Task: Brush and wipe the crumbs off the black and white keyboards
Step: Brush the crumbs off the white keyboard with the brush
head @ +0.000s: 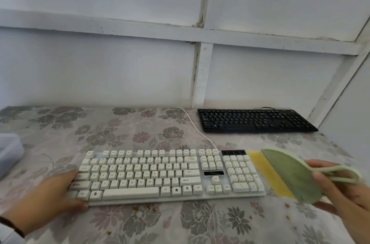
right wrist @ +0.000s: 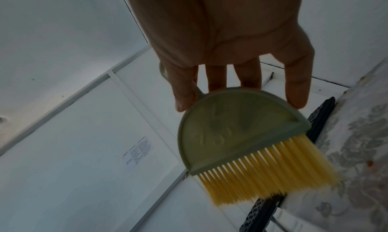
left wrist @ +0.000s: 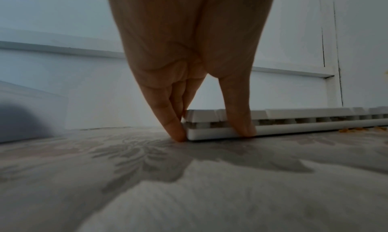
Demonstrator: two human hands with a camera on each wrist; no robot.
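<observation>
The white keyboard (head: 166, 175) lies across the middle of the table. My left hand (head: 80, 189) holds its left end, with the fingers (left wrist: 178, 134) against the side and the thumb (left wrist: 245, 129) on the front edge. The black keyboard (head: 256, 120) sits at the back right, against the wall. My right hand (head: 324, 187) grips a green brush (head: 290, 175) by its loop handle. It hovers just right of the white keyboard's number pad, with the yellow bristles (right wrist: 268, 174) pointing toward the keys. Orange crumbs (left wrist: 344, 130) lie along the white keyboard's front edge.
A floral tablecloth (head: 140, 129) covers the table, with more crumbs (head: 287, 205) on it under the brush. A translucent plastic box (head: 10, 149) stands at the left edge. The white cable (head: 197, 129) runs back toward the wall. A side wall closes off the right.
</observation>
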